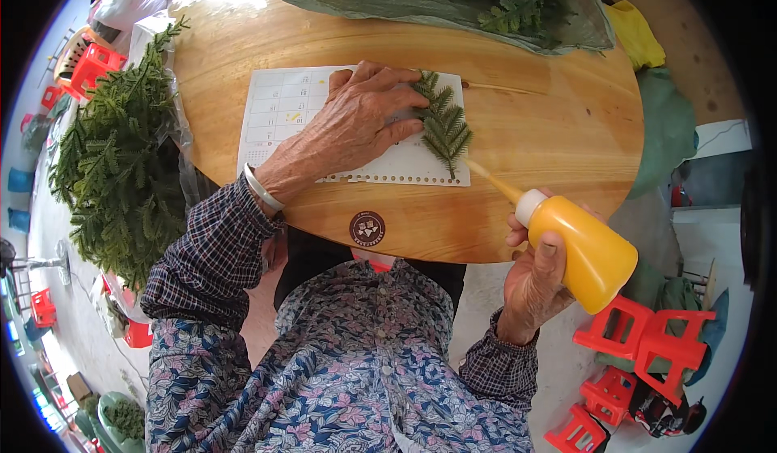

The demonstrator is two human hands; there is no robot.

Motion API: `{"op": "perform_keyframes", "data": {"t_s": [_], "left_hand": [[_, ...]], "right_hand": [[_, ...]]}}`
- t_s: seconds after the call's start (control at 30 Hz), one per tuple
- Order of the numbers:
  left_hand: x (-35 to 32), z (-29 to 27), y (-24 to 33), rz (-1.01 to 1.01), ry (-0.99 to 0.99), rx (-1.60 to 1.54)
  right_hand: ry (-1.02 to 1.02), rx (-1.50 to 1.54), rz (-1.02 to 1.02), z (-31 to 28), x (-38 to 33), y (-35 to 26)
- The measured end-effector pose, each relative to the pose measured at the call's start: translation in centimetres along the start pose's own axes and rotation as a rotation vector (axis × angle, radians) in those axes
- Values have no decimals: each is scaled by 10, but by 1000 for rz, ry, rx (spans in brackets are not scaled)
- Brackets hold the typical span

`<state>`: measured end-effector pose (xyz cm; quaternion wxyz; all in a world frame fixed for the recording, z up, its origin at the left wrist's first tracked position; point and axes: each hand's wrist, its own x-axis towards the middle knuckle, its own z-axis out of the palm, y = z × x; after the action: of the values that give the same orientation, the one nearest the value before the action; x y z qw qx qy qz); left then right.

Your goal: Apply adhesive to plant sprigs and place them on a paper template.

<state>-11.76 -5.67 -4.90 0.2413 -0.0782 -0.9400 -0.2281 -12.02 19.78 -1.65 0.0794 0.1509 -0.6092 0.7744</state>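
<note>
A small green artificial fir sprig (pixel 444 121) lies on a calendar sheet (pixel 271 117) with a row of punched holes along its near edge. My left hand (pixel 364 117) rests over the sheet, its fingertips and thumb gripping the sprig's left side. In my right hand (pixel 538 271) is a yellow squeeze bottle (pixel 584 250) with a white collar and a long thin nozzle. The bottle is tilted, its nozzle tip pointing left at the sprig's lower end. Whether the tip touches the sprig I cannot tell. My right fingers are partly hidden behind the bottle.
The sheet lies on a rounded wooden table (pixel 550 121) with a dark round sticker (pixel 367 228). A large heap of green branches (pixel 121 161) stands at the left edge. A green sack (pixel 356 0) of sprigs lies at the far side. Red stools (pixel 615 327) stand on the floor at right.
</note>
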Motion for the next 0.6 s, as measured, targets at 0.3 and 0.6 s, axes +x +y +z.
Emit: {"op": "perform_keyframes", "data": {"t_s": [0.3, 0.6], "left_hand": [[0, 1, -2, 12, 14, 7], [-1, 3, -4, 18, 29, 7]], "right_hand": [[22, 33, 4, -3, -6, -1], [-10, -60, -126, -8, -9, 7]]}}
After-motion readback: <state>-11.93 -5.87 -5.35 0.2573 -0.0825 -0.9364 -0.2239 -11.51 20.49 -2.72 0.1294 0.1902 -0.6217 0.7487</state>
